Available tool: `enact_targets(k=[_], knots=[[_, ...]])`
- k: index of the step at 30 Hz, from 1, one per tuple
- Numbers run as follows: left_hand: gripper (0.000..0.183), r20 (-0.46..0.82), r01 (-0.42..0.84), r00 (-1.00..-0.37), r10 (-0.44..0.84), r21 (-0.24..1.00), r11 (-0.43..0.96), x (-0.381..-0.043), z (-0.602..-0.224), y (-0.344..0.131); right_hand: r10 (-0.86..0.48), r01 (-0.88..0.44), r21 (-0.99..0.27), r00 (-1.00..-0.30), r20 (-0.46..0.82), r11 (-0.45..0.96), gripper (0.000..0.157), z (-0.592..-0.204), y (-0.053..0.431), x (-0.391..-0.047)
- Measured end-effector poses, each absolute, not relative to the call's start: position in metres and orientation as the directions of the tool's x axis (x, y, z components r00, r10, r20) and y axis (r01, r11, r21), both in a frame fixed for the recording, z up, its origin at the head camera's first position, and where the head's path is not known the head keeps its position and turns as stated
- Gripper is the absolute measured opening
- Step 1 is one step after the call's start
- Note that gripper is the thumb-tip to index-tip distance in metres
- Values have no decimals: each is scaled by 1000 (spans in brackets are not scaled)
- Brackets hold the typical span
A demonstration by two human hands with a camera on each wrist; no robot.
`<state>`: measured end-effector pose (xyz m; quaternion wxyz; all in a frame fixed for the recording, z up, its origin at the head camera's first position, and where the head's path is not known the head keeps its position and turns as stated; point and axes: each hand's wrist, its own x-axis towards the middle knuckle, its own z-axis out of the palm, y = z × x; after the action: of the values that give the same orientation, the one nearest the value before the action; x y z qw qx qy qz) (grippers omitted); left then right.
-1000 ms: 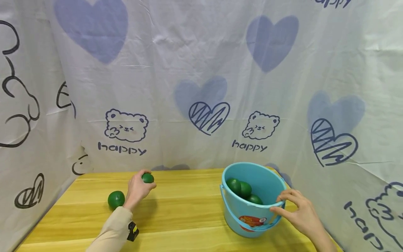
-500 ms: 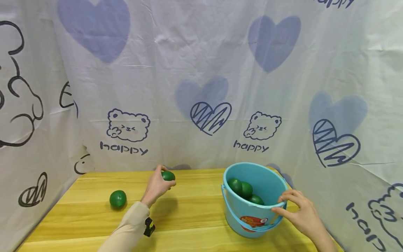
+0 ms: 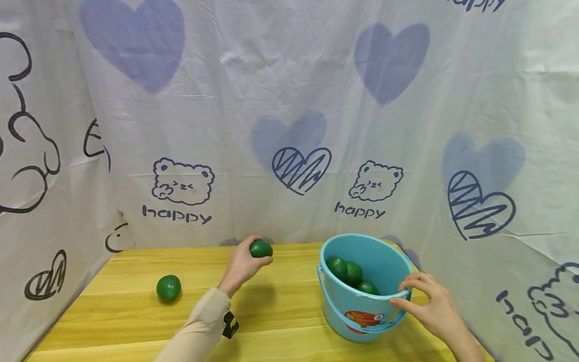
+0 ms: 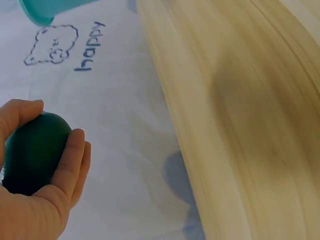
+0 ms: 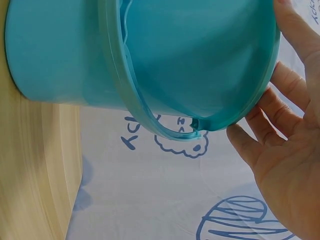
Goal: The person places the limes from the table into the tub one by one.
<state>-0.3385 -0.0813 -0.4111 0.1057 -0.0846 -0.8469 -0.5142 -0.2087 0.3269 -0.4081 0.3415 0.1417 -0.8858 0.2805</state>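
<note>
My left hand (image 3: 244, 261) grips a smooth, dark green oval fruit (image 3: 261, 249), held above the table near its back edge. In the left wrist view the thumb and fingers curl round the fruit (image 4: 37, 152) from opposite sides. At the right, my right hand (image 3: 431, 304) pinches the rim of a light blue bucket (image 3: 332, 306), whose mouth tips toward me in the head view. Several similar green fruits (image 3: 353, 273) lie inside, against the left wall. The right wrist view has my fingers (image 5: 280, 115) along the bucket's rim. Another green fruit (image 3: 169, 288) sits on the table at the left.
The wooden-patterned table (image 3: 289, 296) runs between the lone fruit and the bucket. A white curtain (image 3: 253, 125) printed with hearts and bears hangs close behind the table and along both sides. The bucket's handle (image 3: 380, 328) hangs down at its front.
My left hand has carried the held fruit to the right, away from the one on the table and closer to the bucket. My right hand and the bucket stay in place.
</note>
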Motion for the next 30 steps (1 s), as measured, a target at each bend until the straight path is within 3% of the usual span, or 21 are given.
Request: enact_targets(k=[7, 30], knots=[[51, 244, 270, -962, 120, 905, 328, -333, -403, -64, -60, -422, -404, -748, 661, 812, 28, -409, 328, -208], [51, 312, 406, -898, 310, 861, 308, -316, -383, 3, -66, -458, -409, -726, 685, 790, 30, -408, 328, -209]])
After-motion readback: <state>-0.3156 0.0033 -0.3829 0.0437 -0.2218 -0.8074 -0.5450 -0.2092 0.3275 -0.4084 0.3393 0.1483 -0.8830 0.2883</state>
